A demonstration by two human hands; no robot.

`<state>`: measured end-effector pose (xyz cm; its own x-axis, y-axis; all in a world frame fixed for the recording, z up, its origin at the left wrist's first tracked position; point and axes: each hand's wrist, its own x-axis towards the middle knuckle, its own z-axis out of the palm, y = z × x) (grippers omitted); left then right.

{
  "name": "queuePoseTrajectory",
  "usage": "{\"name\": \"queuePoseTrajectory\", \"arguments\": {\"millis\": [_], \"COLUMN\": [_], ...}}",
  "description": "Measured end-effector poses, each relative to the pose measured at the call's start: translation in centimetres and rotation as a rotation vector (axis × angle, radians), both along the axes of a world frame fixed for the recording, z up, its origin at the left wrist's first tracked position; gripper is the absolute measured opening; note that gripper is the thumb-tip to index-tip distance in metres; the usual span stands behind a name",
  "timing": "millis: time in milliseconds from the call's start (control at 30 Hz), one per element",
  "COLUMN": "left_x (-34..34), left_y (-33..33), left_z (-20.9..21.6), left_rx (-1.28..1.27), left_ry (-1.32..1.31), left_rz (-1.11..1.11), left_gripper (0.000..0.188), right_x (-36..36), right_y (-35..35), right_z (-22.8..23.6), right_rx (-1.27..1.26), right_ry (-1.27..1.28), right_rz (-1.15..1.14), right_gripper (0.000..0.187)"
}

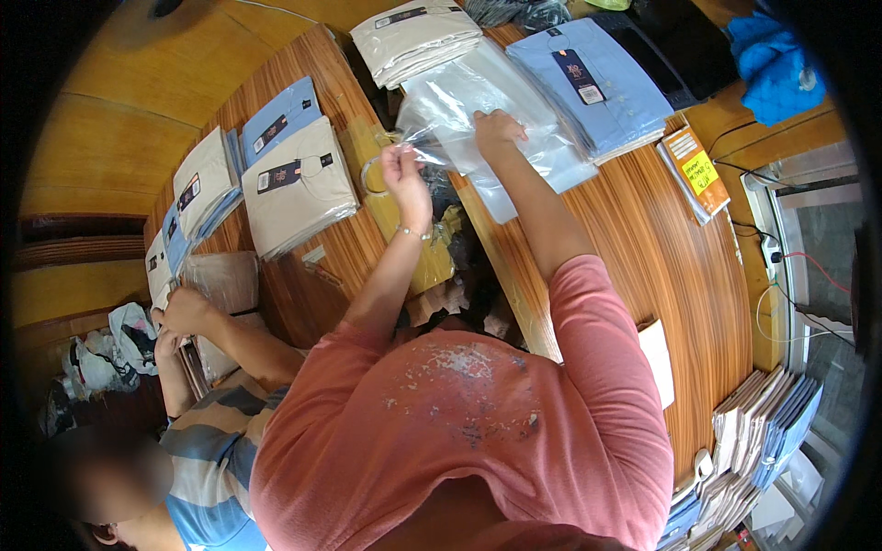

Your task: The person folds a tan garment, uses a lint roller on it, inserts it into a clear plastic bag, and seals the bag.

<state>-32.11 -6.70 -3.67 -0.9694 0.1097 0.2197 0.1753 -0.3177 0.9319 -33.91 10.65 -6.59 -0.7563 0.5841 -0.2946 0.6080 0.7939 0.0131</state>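
Note:
A stack of clear plastic bags [501, 188] lies on the far middle of the wooden table, between two piles of folded garments. My left hand [407, 184] pinches the left end of a crinkled clear plastic bag [439, 103], raised a little off the stack. On the right part of the same plastic rests my right hand [501, 136], its fingers bent but apart, touching the film. Right of the bags is a pile of folded light-blue shirts [597, 83] with a dark tag on top. Behind them sit cream folded garments [413, 41] in clear wrapping.
More tagged cream garments [299, 188] and blue ones stand on the left of the table. A tape roll [375, 176] lies by an open gap in the table. A co-worker's hand [188, 312] works at lower left. An orange-covered book [695, 174] lies at right, near cables.

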Motion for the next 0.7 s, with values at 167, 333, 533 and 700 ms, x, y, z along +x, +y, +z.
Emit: {"name": "queuePoseTrajectory", "arguments": {"millis": [167,333,533,700], "left_x": [1.7,1.3,5.3,10.9], "left_y": [-2.0,-2.6,1.5,7.2], "left_z": [11.1,15.9,15.8,17.8], "left_rx": [0.203,0.539,0.230,-0.253], "left_ry": [0.258,-0.176,-0.421,-0.022], "left_rz": [0.174,-0.458,-1.017,-1.000], "left_gripper": [0.017,0.036,0.028,0.011], "right_x": [1.6,6.1,15.6,27.7], "right_y": [1.6,2.7,-0.3,3.3], "right_z": [2.3,8.7,16.3,19.1], "right_rx": [-0.114,-0.339,-0.793,-0.699], "right_ry": [0.020,0.471,1.713,0.936], "right_rz": [-0.042,0.045,0.089,0.213], "right_gripper": [0.033,0.049,0.036,0.024]}}
